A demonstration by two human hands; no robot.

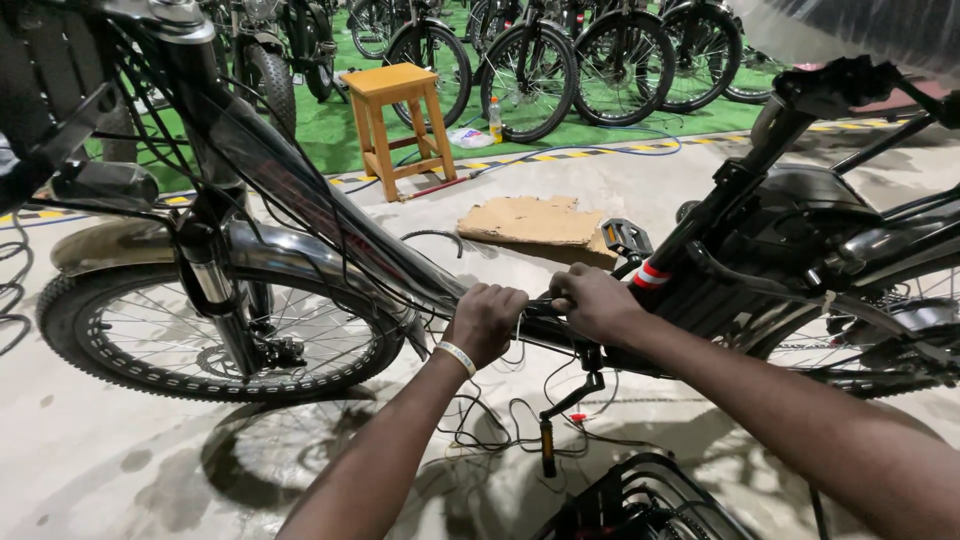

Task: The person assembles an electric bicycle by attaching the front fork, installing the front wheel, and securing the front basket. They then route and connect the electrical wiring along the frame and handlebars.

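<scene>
A black bicycle stands across the view, its down tube running from the upper left to the bottom bracket. My left hand is closed around the lower end of that tube. My right hand grips the frame right beside it, near the seat tube's red and white sticker. Thin black cables hang below my hands to the floor. The front wheel is at the left, the rear wheel at the right. A crank arm with a pedal points down under my hands.
A wooden stool stands behind the bike on the concrete floor, beside a piece of torn cardboard. A row of parked bicycles lines the green mat at the back. A black wire basket sits at the bottom edge.
</scene>
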